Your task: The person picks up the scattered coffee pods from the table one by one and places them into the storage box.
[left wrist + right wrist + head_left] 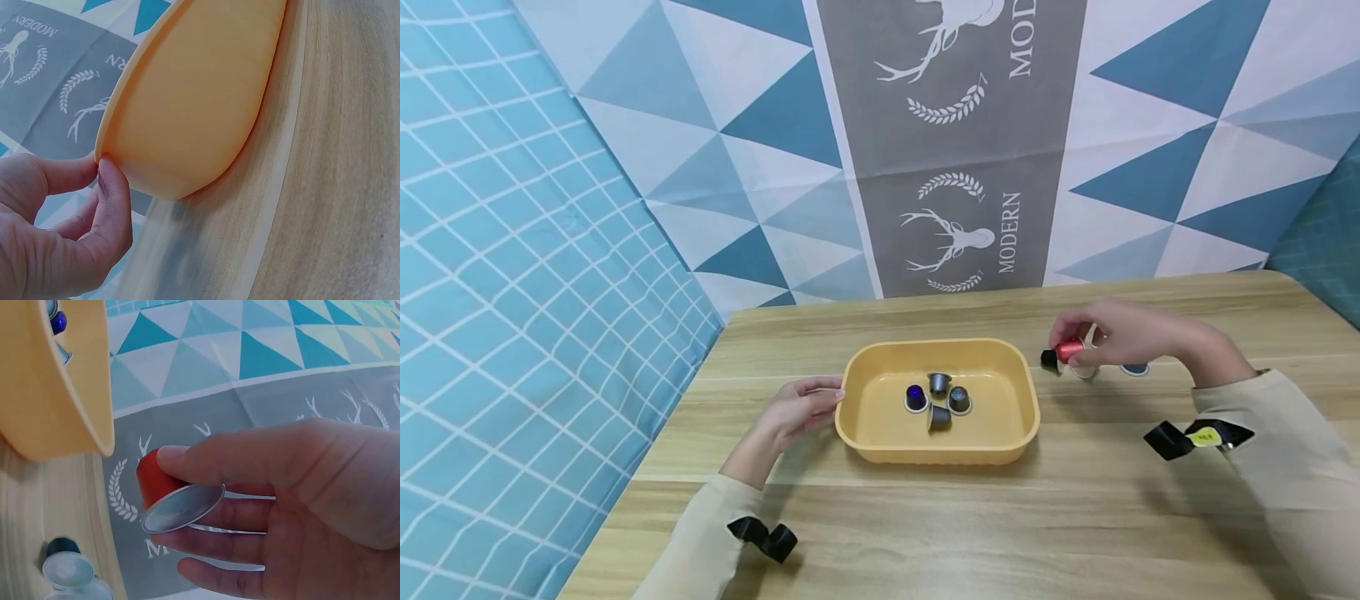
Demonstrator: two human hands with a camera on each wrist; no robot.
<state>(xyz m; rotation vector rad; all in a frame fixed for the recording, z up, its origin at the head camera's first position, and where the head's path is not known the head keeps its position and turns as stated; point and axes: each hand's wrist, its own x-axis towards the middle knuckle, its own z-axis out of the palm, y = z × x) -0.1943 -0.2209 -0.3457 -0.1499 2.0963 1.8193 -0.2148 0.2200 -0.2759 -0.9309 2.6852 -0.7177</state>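
Observation:
My left hand (797,410) pinches the left rim of a yellow plastic tray (940,456) between thumb and fingers. Inside the tray, near its middle, sit a blue coffee capsule (915,397) and grey coffee capsules (939,383); one grey capsule (939,418) lies on its side. To the right of the tray, my right hand (1123,332) holds a red coffee capsule (157,478) between thumb and fingers, its silver lid tilted downward in the right wrist view. Below that hand, a black capsule (1049,360) lies on the table, with another pale-rimmed capsule (1084,372) partly hidden.
A dark blue capsule (1135,369) rests on the wooden table (925,525) beneath the right wrist. A patterned cloth (955,150) hangs behind the table, and a blue checked cloth (512,292) covers the left side.

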